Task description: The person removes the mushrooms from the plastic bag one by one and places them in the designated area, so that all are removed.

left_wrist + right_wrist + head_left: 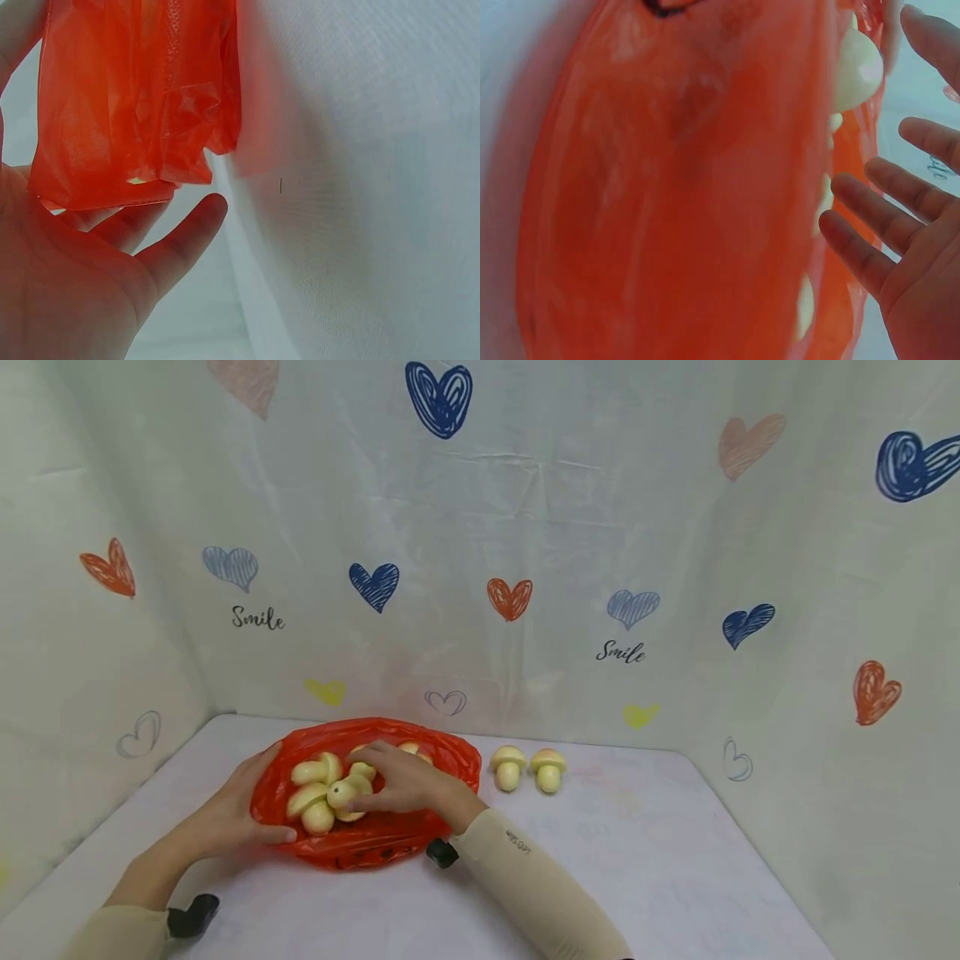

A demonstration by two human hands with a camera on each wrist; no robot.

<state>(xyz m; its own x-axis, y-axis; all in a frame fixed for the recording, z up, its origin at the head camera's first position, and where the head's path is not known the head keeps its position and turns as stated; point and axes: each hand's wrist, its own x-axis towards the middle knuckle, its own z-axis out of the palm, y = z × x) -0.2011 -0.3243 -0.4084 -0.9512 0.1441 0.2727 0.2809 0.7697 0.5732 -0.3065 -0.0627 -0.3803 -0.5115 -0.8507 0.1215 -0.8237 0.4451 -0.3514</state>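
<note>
A red plastic bag (360,852) lies with its mouth spread open on the table, several pale yellow toy mushrooms (318,817) inside it. At the bag's left edge, my left hand (232,806) touches the side. In the left wrist view the left hand (75,277) has its fingers behind the red bag (127,97), with the thumb stretched out apart from it. Over the bag's mouth hovers my right hand (408,777), right above the mushrooms. The right wrist view shows the right hand (922,255) with spread fingers and nothing held, beside the bag (682,187).
Two more toy mushrooms, one (508,768) beside the other (549,771), stand on the white table (637,860) just right of the bag. A white curtain (555,677) printed with hearts hangs behind the table and along both sides.
</note>
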